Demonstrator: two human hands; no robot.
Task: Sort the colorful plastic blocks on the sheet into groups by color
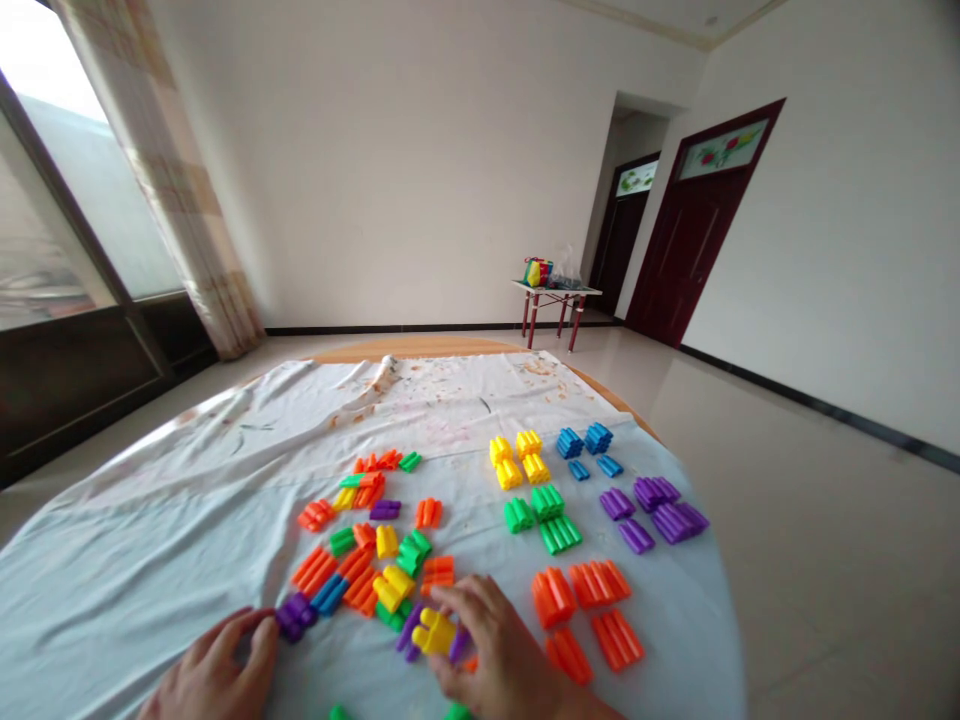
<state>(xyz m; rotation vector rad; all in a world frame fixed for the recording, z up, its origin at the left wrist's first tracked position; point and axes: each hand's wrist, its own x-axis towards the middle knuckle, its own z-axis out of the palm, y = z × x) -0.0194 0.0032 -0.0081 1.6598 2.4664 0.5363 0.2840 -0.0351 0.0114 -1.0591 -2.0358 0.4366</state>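
My left hand (217,668) is at the lower left, thumb and forefinger closed at the near end of a purple plastic building block (295,617) made of joined tubes. At the lower middle, my right hand (499,645) curls its thumb and fingers around a yellow building block (434,632). Purple pieces (409,630) lie against that yellow block, partly covered. Between and beyond my hands spreads a mixed heap of tube-shaped blocks: orange ones (315,570), a blue one (328,596), another yellow one (393,588) and green ones (414,550).
Colour groups stand on the right of the tablecloth (187,540): yellow blocks (519,460), blue blocks (585,440), green blocks (551,518), purple blocks (660,510) and orange blocks (592,610). The round table's edge curves along the right. A small table (556,290) with bags stands farther back.
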